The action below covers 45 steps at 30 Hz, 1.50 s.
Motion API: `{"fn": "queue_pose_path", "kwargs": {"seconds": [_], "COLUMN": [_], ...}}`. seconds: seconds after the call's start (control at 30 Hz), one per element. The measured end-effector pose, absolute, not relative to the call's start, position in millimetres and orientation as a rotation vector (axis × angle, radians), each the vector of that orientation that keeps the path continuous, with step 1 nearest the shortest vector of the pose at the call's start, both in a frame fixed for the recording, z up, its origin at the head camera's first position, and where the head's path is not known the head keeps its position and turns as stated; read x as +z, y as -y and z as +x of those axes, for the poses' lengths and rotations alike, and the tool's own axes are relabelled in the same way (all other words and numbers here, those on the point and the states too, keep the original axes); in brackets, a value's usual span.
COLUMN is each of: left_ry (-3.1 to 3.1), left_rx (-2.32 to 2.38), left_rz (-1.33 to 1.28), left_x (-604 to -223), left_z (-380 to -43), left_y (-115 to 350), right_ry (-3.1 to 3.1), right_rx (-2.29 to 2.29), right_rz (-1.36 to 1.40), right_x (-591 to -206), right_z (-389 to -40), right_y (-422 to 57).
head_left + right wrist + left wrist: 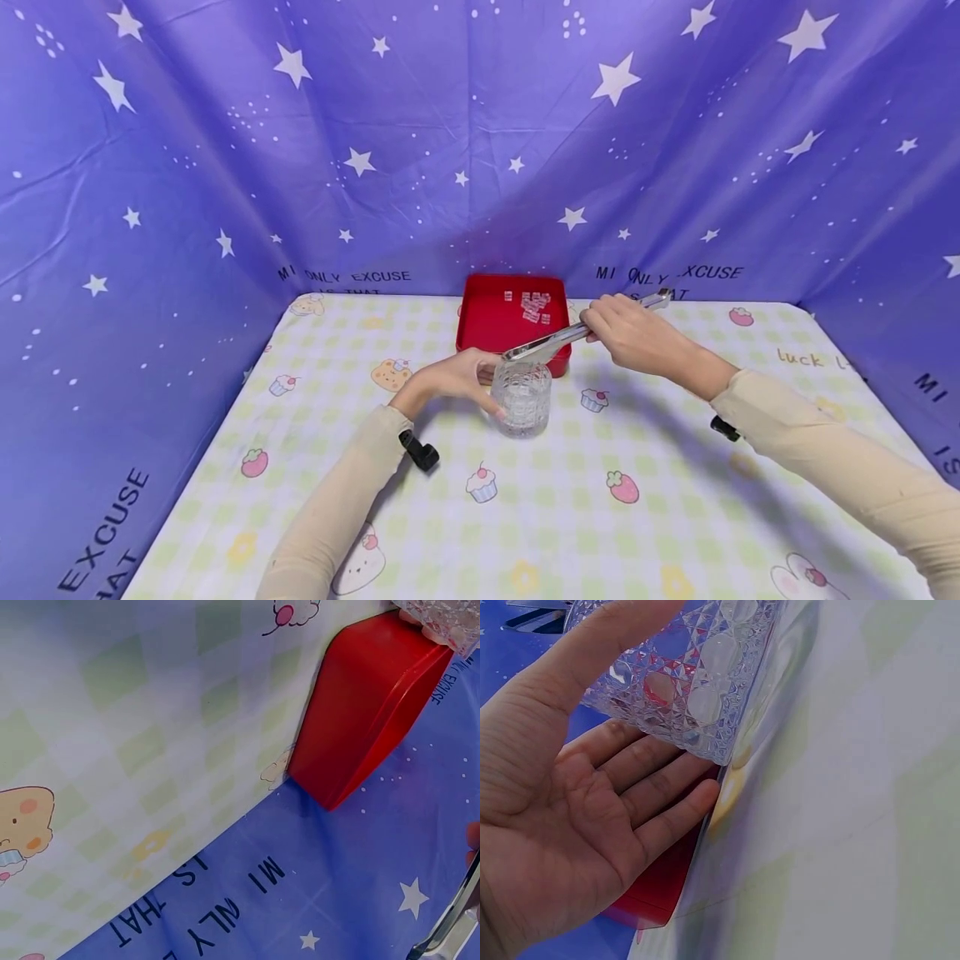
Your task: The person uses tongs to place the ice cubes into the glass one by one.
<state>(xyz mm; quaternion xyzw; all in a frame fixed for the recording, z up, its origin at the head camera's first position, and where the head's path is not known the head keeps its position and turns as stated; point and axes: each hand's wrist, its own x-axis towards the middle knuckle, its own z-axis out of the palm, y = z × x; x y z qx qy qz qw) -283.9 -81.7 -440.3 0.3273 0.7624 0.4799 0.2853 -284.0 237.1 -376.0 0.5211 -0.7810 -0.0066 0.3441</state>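
A clear cut-glass tumbler stands on the table in front of the red tray. My left hand holds it from the left, thumb on the near side and fingers behind; the left wrist view shows its faceted wall between them. My right hand grips silver metal tongs along their middle. They slant down to the left, their tips over the tumbler's rim. In the right wrist view, only the tongs' far end and a bit of the fingers show.
Several small clear cubes lie in the right part of the tray, with one apart to their left. A checked cloth with cartoon prints covers the table. Purple star-printed curtains hang behind and at both sides.
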Motion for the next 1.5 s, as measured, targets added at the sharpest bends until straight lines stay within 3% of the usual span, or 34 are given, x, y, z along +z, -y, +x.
{"fn": "queue_pose_path", "kwargs": {"seconds": [0.97,1.3,1.5], "left_ry": [-1.99,-2.016,-2.017], "left_rx": [1.309,1.314,1.312], "left_rz": [0.89,0.877,0.875], "left_x": [-439.4,-440.5,-440.1], "left_z": [-284.3,-282.9,-282.2], "left_y": [79.9,80.2,79.4], "right_ry": [2.088,2.1,2.11], "right_rx": [-0.035,0.054,0.035], "right_rz": [1.286,1.197,0.999], "right_x": [-379.5,-361.6,-343.3], "right_z": [-277.7,-280.8,-287.5], "right_y": [-237.5,-237.3,-237.5]}}
